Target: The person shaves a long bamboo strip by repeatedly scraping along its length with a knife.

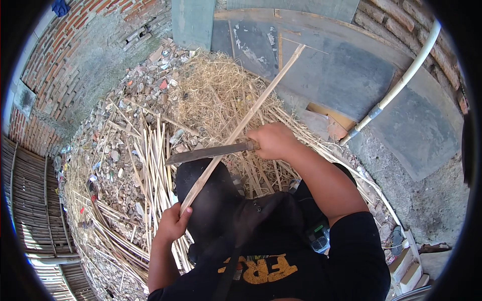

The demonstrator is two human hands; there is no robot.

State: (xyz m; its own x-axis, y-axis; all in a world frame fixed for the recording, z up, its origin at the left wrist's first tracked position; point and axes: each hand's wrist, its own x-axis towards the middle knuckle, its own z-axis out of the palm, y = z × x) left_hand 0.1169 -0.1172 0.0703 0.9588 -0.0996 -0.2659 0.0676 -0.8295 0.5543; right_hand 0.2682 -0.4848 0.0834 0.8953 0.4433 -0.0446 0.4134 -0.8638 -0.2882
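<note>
My left hand (171, 226) is wrapped round the lower end of a long pale bamboo strip (266, 95), which slants up and away to the right across my dark-clothed knee. My right hand (273, 141) grips the short handle of a machete (206, 153). Its dark blade points left and crosses the strip about midway between my two hands. Past the hands, curly straw-coloured shavings (213, 88) lie heaped on the ground. A bundle of split bamboo strips (155, 170) rests beside my left knee.
Stony rubble (108, 150) covers the ground to the left, below a brick wall (55, 75). A slatted bamboo panel (27, 200) stands at the far left. Grey boards (351, 70) lean at the back right, with a white pipe (409, 72) slanting in front.
</note>
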